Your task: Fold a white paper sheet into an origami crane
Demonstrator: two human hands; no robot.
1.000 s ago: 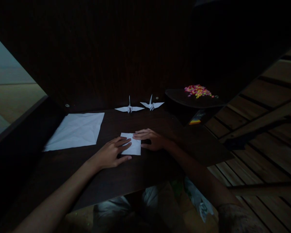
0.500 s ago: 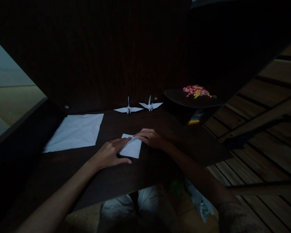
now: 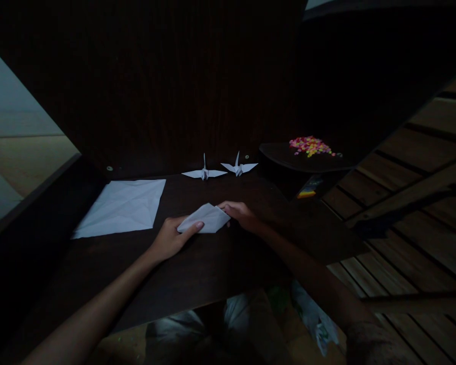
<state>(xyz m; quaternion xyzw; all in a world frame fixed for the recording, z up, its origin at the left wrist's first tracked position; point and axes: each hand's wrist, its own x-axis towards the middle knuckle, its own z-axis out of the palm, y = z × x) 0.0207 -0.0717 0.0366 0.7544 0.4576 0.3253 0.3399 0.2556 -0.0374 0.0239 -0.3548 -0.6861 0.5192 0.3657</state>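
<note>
A small folded piece of white paper [image 3: 209,219] is held between my two hands, over the middle of the dark table. My left hand [image 3: 171,238] grips its left end, thumb on top and fingers behind. At the right corner, my right hand [image 3: 240,213] pinches the paper; some of its fingers are hidden behind it. Beyond my hands, two white origami cranes [image 3: 204,174] stand against the back panel with wings spread. A larger creased white sheet [image 3: 123,207] lies flat to the left of my left hand.
On a low curved shelf [image 3: 277,151] at the back right sits a heap of small colourful pieces [image 3: 311,146]. The dark back panel [image 3: 175,91] rises behind the table. To the right is a slatted wooden surface [image 3: 421,238]. A plastic bag [image 3: 315,314] lies below the table edge.
The folded paper was flat on the table under my fingertips; now it is lifted and tilted in both hands. My left thumb has moved onto it. The view has shifted slightly.
</note>
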